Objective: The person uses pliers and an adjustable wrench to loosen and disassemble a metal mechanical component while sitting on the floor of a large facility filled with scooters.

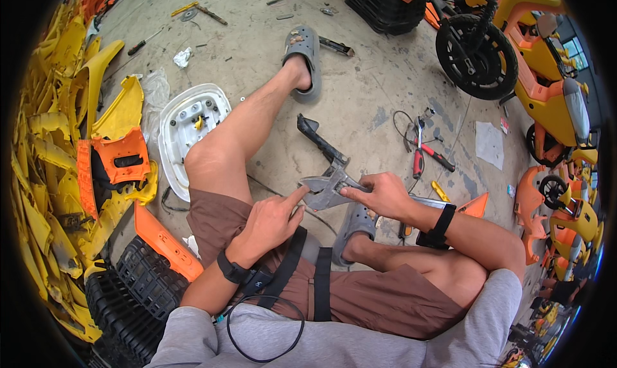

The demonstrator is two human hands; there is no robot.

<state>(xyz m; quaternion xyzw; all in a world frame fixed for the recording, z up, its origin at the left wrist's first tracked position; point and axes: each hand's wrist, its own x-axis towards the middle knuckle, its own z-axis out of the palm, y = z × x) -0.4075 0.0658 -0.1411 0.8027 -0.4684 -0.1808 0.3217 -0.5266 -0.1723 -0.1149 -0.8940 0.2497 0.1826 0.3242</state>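
Observation:
My right hand (384, 196) is wrapped round one end of a grey metal bracket (329, 193), with the thumb on top. The bracket is held above the floor between my knees. At its left end, the outstretched index finger of my left hand (273, 225) touches or nearly touches the metal. The thumb stands apart and that hand holds nothing I can see. Just beyond lies a black metal bar (319, 140). Its near end meets the bracket in the picture, and I cannot tell whether the two are joined.
Red-handled pliers (438, 156) and a ratchet wrench (418, 151) lie right of the bracket. A white plastic cover (168, 127) holding small parts sits beside my left knee. Yellow panels (54, 175) pile up at far left. Scooters (536, 60) stand at right.

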